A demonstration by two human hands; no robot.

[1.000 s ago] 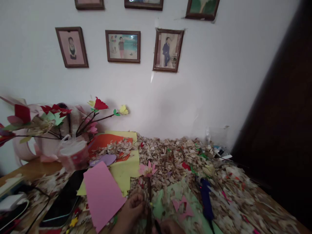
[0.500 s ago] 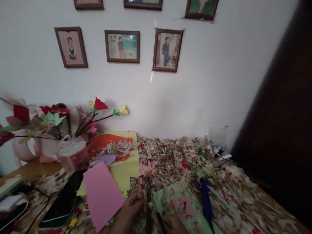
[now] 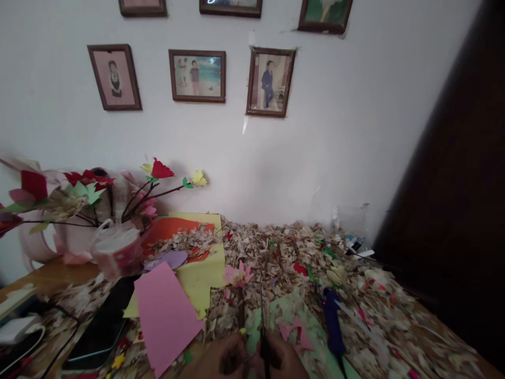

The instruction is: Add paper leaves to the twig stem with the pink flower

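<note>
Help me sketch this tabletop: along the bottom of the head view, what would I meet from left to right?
White charger → phone → pink sheet → left hand → right hand → blue corded tool.

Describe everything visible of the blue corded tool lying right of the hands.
The blue tool has a slim, dark blue body, apparently plastic. A small red light shows near its far end; a dark cord leaves its near end. It lies among pale shavings, partly over the green sheet, apart from the right hand. Fine markings are too blurred to read.
</note>
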